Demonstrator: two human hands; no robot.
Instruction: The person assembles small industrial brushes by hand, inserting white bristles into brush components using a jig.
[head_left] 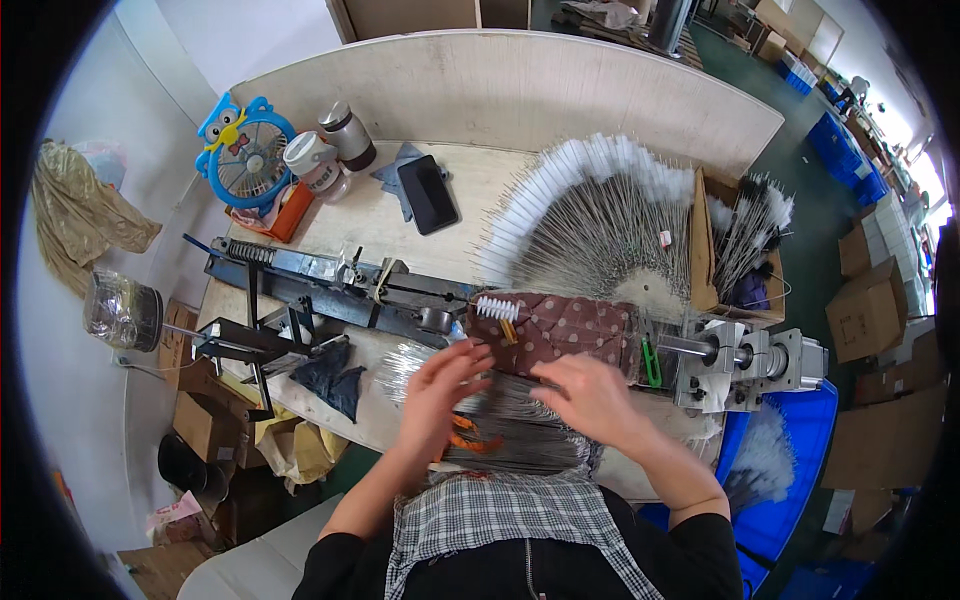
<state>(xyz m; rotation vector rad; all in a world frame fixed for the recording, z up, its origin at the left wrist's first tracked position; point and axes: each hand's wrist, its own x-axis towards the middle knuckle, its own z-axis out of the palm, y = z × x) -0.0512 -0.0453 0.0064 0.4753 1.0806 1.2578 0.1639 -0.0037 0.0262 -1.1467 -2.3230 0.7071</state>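
Observation:
My left hand hovers over a bundle of thin metal wires, its fingers bent and somewhat apart, with nothing visible in them. Across from it, my right hand is blurred, fingers curled toward the left hand; whether they hold a wire cannot be made out. Just beyond both hands, a small white bristle brush lies at the left end of a brown dotted cloth, near the end of a long metal bench fixture. Orange-handled tool parts show beneath my left hand.
Many white-tipped wire brushes fan out at the back. A cardboard box holds more brushes. A motor spindle stands right, beside a green-handled tool. A phone, bottles and a fan sit back left; a blue bin is right.

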